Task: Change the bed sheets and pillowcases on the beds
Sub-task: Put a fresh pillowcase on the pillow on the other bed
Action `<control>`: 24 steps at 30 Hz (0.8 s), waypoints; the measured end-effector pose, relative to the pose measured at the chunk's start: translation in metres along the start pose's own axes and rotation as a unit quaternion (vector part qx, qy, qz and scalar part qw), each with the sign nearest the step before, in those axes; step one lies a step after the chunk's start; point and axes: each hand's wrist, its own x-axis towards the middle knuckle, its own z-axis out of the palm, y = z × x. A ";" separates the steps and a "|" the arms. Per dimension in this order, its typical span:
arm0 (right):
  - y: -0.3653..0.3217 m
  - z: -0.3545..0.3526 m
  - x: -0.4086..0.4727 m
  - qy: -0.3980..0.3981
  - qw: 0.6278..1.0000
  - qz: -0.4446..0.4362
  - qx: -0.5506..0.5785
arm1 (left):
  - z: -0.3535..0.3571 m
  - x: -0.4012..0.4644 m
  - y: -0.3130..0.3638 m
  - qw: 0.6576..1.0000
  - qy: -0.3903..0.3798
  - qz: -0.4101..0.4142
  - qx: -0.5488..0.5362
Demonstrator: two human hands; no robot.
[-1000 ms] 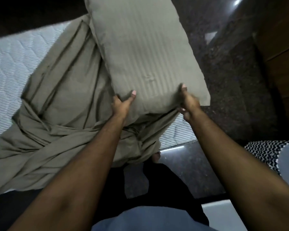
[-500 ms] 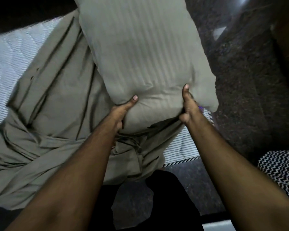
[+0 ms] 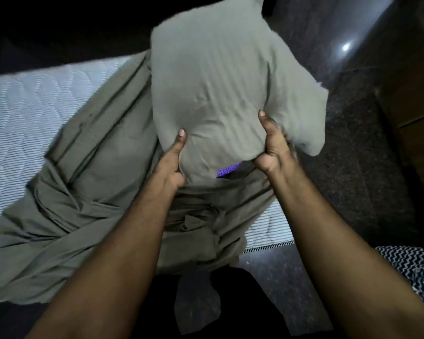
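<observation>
both hands grip pillow's near end; long axis points away

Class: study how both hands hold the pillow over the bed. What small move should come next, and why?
Probably work the grey pillowcase further off. Both the left hand and the right hand grip its near end, and a purple strip of inner pillow already shows at the opening, above the crumpled sheet on the mattress.
</observation>
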 end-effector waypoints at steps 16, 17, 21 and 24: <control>0.090 0.288 -0.190 -0.337 0.938 0.053 -0.056 | -0.149 -0.321 0.127 0.882 -0.007 0.453 -0.133; 0.109 0.301 -0.196 -0.338 0.937 0.057 -0.066 | -0.171 -0.332 0.135 0.870 -0.008 0.475 -0.133; 0.201 0.359 -0.211 -0.362 0.924 0.093 -0.080 | -0.262 -0.373 0.174 0.838 0.008 0.528 -0.136; 0.280 0.402 -0.214 -0.380 0.912 0.133 -0.080 | -0.343 -0.400 0.196 0.820 0.043 0.550 -0.152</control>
